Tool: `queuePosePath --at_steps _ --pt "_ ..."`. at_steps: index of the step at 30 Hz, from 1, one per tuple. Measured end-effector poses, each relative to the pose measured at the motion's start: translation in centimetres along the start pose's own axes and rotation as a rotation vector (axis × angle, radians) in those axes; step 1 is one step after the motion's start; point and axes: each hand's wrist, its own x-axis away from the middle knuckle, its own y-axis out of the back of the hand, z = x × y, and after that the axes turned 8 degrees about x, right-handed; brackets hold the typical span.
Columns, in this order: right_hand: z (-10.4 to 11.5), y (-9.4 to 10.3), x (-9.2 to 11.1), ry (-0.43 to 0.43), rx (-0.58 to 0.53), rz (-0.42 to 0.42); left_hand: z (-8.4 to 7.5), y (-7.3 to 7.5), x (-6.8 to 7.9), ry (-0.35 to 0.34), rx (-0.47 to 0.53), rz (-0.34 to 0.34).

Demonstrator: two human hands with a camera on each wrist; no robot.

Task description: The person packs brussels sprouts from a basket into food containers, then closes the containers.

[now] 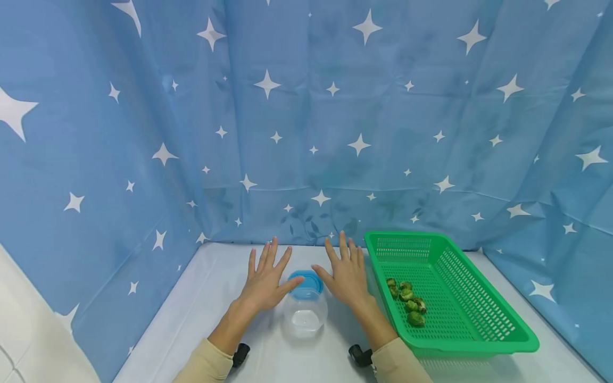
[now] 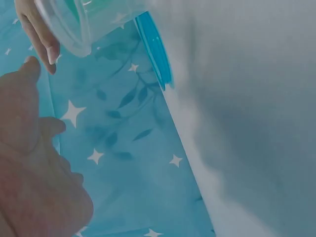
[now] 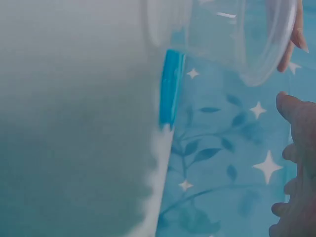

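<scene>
A clear plastic container (image 1: 305, 319) stands without its cover on the white table, its blue lid (image 1: 311, 279) lying just behind it. My left hand (image 1: 265, 282) is spread in the air to the left of the container, holding nothing. On the other side my right hand (image 1: 347, 275) hovers with its fingers straight and apart, also holding nothing. The left wrist view shows the container (image 2: 98, 24) and the lid (image 2: 154, 49) beyond the left hand (image 2: 39, 158). In the right wrist view the right hand (image 3: 301, 148) is apart from the container (image 3: 222, 39).
A green plastic basket (image 1: 471, 348) stands on the right of the table (image 1: 191, 314). Several Brussels sprouts (image 1: 415, 318) lie along its left side. A blue star-patterned curtain (image 1: 306, 117) hangs behind the table and at both sides.
</scene>
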Motion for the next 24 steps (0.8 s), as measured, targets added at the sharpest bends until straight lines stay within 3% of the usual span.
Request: queuePosePath --at_steps 7,12,16,21,24 --pt "1.5 2.1 0.0 0.046 0.009 0.003 0.7 0.4 0.1 -0.069 0.324 -0.032" --pt "2.3 3.4 0.1 0.065 -0.017 -0.007 1.2 0.5 0.0 -0.101 0.552 0.023" --pt "2.7 4.5 0.1 0.083 -0.063 -0.041 1.9 0.6 -0.1 -0.113 0.675 0.146" --pt "3.2 6.6 0.1 0.083 -0.157 -0.08 3.3 0.6 0.3 -0.033 0.811 0.384" --pt "3.3 7.8 0.1 0.062 -0.202 -0.075 3.9 0.5 0.4 -0.009 0.882 0.465"
